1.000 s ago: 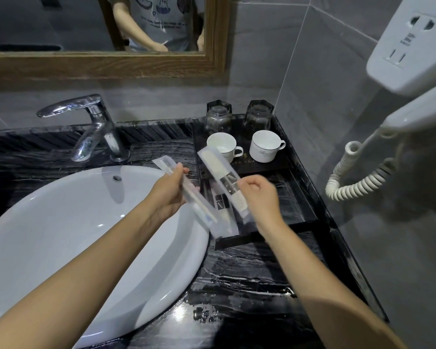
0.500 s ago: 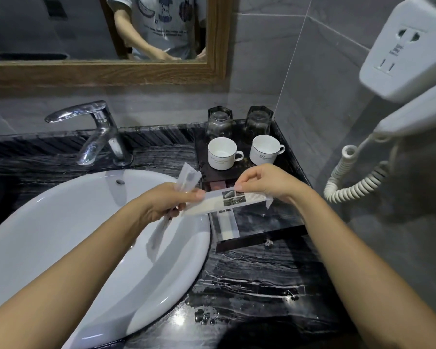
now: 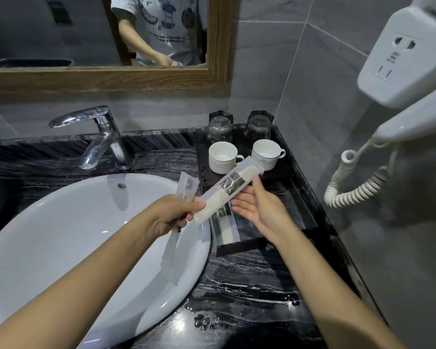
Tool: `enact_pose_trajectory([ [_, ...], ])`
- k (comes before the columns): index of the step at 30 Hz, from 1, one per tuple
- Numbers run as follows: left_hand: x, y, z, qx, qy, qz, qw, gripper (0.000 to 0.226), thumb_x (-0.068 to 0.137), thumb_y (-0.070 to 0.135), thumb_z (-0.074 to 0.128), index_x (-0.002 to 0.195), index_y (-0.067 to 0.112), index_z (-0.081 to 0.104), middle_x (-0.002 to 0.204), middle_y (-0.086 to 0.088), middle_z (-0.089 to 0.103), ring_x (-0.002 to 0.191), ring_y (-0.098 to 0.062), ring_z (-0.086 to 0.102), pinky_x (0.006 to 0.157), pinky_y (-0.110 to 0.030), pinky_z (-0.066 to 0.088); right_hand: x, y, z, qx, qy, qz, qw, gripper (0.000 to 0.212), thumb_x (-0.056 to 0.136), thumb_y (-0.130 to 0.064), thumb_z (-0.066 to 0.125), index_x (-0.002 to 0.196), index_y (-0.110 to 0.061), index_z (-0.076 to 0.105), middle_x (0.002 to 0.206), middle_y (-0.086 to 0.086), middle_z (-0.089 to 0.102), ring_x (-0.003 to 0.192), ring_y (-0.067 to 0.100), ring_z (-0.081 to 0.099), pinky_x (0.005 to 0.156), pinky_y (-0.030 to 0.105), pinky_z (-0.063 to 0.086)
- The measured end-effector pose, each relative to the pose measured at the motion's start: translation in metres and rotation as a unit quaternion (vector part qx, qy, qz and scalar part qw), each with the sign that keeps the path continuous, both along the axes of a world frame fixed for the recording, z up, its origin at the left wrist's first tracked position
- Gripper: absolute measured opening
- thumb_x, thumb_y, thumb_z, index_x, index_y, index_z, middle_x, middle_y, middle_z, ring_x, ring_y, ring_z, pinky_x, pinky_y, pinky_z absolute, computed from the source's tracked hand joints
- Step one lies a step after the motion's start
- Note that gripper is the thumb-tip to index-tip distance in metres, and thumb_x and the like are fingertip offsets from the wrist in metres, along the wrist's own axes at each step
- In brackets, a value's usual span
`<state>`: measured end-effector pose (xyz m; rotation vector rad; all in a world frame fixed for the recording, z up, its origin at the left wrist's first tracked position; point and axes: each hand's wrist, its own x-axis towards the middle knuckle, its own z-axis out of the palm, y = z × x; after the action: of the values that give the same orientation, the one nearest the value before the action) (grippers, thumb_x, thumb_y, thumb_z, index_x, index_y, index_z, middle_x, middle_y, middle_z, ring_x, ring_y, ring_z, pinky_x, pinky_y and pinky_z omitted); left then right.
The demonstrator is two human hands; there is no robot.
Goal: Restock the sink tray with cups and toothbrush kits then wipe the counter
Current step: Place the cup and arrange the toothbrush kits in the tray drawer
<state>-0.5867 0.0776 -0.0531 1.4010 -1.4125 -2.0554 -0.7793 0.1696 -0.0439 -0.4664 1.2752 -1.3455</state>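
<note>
My left hand (image 3: 173,214) grips a clear toothbrush kit (image 3: 185,188) standing upright over the basin's edge. Its thumb also pins the lower end of a white sachet (image 3: 228,191) that slants up to the right. My right hand (image 3: 261,209) lies palm-up under the sachet with fingers apart and its thumb against the upper end. Below them another kit (image 3: 224,229) lies flat in the black tray (image 3: 302,210). Two white cups (image 3: 222,157) (image 3: 266,153) and two upturned glasses (image 3: 220,127) (image 3: 258,124) stand at the tray's far end.
A white basin (image 3: 61,235) fills the left, with a chrome tap (image 3: 103,137) behind it. The black marble counter (image 3: 249,285) is wet near the front. A wall hair dryer (image 3: 408,61) with a coiled cord (image 3: 350,182) hangs at the right, and a mirror (image 3: 98,79) behind.
The sachet has swung from level to slanting up toward the cups. My right hand has loosened its pinch and opened beneath it, while my left thumb now holds its lower end.
</note>
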Motion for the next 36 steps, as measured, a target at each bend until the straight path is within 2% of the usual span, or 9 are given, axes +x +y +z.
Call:
enact_pose_trajectory([
  [6, -0.012, 0.009, -0.003, 0.014, 0.035, 0.004, 0.999, 0.004, 0.077, 0.010, 0.070, 0.075, 0.013, 0.067, 0.052, 0.002, 0.053, 0.041, -0.005, 0.043, 0.033, -0.013, 0.026, 0.019, 0.003, -0.003, -0.046, 0.069, -0.031, 0.996, 0.021, 0.094, -0.014, 0.052, 0.103, 0.000, 0.064, 0.092, 0.016, 0.067, 0.072, 0.014, 0.062, 0.070, 0.024, 0.059],
  [11, -0.013, 0.010, -0.005, 0.013, 0.039, 0.002, 0.999, 0.005, 0.076, 0.012, 0.072, 0.072, 0.015, 0.071, 0.051, 0.001, 0.052, 0.042, -0.006, 0.042, 0.034, -0.014, 0.026, 0.014, 0.004, -0.004, -0.052, 0.083, -0.035, 0.995, 0.017, 0.093, -0.012, 0.053, 0.098, -0.002, 0.066, 0.088, 0.013, 0.067, 0.069, 0.014, 0.061, 0.065, 0.022, 0.058],
  [14, -0.012, 0.012, -0.006, 0.014, 0.027, -0.003, 1.000, 0.004, 0.074, 0.014, 0.073, 0.074, 0.016, 0.070, 0.060, -0.001, 0.054, 0.047, -0.008, 0.042, 0.035, -0.015, 0.026, 0.011, 0.004, -0.008, -0.045, 0.089, -0.039, 0.994, 0.015, 0.093, -0.012, 0.054, 0.094, -0.007, 0.068, 0.084, 0.010, 0.067, 0.065, 0.010, 0.061, 0.061, 0.019, 0.057],
  [17, -0.009, 0.011, -0.006, 0.025, 0.009, -0.005, 1.000, 0.011, 0.073, 0.023, 0.075, 0.082, 0.017, 0.072, 0.074, 0.001, 0.065, 0.049, -0.007, 0.045, 0.039, -0.016, 0.027, -0.003, 0.001, -0.010, -0.010, 0.109, -0.052, 0.993, 0.014, 0.092, -0.011, 0.055, 0.091, -0.009, 0.068, 0.073, 0.005, 0.063, 0.060, 0.009, 0.057, 0.057, 0.018, 0.055],
  [19, -0.006, 0.009, -0.005, 0.039, 0.008, 0.021, 0.999, 0.018, 0.076, 0.026, 0.073, 0.089, 0.015, 0.069, 0.083, 0.001, 0.067, 0.045, -0.005, 0.043, 0.040, -0.016, 0.028, -0.019, -0.001, -0.010, 0.041, 0.150, -0.040, 0.987, 0.013, 0.091, -0.008, 0.056, 0.092, -0.004, 0.068, 0.067, 0.005, 0.062, 0.056, 0.010, 0.055, 0.049, 0.017, 0.051],
  [23, 0.002, 0.000, -0.003, 0.095, 0.022, 0.085, 0.992, 0.019, 0.078, 0.030, 0.069, 0.082, 0.016, 0.057, 0.073, 0.002, 0.048, 0.038, -0.006, 0.037, 0.035, -0.015, 0.033, -0.047, -0.001, -0.011, 0.138, 0.210, 0.033, 0.967, 0.005, 0.086, -0.002, 0.061, 0.084, 0.000, 0.065, 0.053, 0.004, 0.063, 0.042, 0.008, 0.055, 0.039, 0.016, 0.047],
  [26, 0.009, -0.008, -0.001, 0.141, 0.034, 0.118, 0.982, 0.029, 0.078, 0.039, 0.067, 0.078, 0.014, 0.052, 0.064, 0.002, 0.045, 0.038, -0.008, 0.039, 0.038, -0.015, 0.038, -0.055, -0.006, -0.014, 0.200, 0.256, 0.075, 0.943, 0.011, 0.083, -0.003, 0.066, 0.072, -0.003, 0.063, 0.056, 0.009, 0.061, 0.040, 0.009, 0.056, 0.039, 0.018, 0.049],
  [31, 0.018, -0.017, 0.003, 0.186, 0.077, 0.163, 0.966, 0.027, 0.078, 0.034, 0.069, 0.076, 0.011, 0.054, 0.063, 0.000, 0.051, 0.044, -0.010, 0.045, 0.042, -0.016, 0.043, -0.058, -0.026, -0.024, 0.260, 0.302, 0.104, 0.911, 0.018, 0.084, -0.001, 0.065, 0.067, -0.003, 0.059, 0.057, 0.011, 0.054, 0.043, 0.014, 0.050, 0.038, 0.019, 0.048],
  [36, 0.024, -0.022, 0.000, 0.186, 0.087, 0.177, 0.963, 0.025, 0.080, 0.031, 0.067, 0.079, 0.010, 0.054, 0.068, -0.001, 0.049, 0.045, -0.010, 0.045, 0.041, -0.015, 0.042, -0.051, -0.050, -0.038, 0.246, 0.325, 0.078, 0.910, 0.022, 0.083, 0.001, 0.064, 0.063, -0.004, 0.056, 0.059, 0.013, 0.052, 0.050, 0.019, 0.047, 0.056, 0.030, 0.049],
])
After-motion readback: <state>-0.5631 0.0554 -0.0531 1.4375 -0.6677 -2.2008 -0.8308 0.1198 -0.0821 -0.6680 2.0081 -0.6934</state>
